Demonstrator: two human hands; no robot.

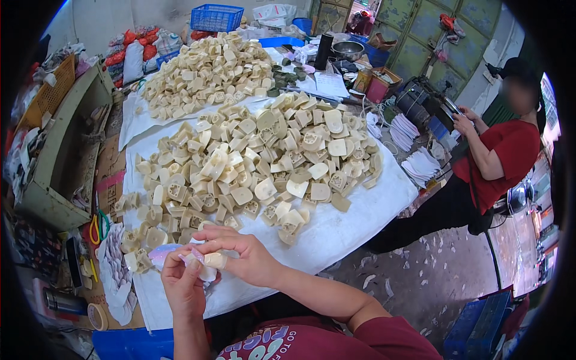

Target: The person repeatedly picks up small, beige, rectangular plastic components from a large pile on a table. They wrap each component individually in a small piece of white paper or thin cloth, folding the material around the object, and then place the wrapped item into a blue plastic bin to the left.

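My left hand (183,285) is closed, thumb and fingers pinching a small pink and white piece (193,258) at the near edge of the table. My right hand (252,259) bends over the same piece from the other side, its fingertips closed on it. Part of the piece is hidden by my fingers, so its full shape cannot be made out. A flat lilac piece (161,255) shows just beyond my left fingers. Close by lies a large pile of cream-coloured moulded plastic blocks (258,162), some with a rounded flat face and others showing ribbed hollows.
A second pile of cream blocks (210,72) stands farther back on the white sheet (360,222). At left are scissors (94,229), a tape roll (97,316) and stacked grey-white pieces (117,276). A blue basket (217,18) sits behind. Another person in red (510,150) stands at right.
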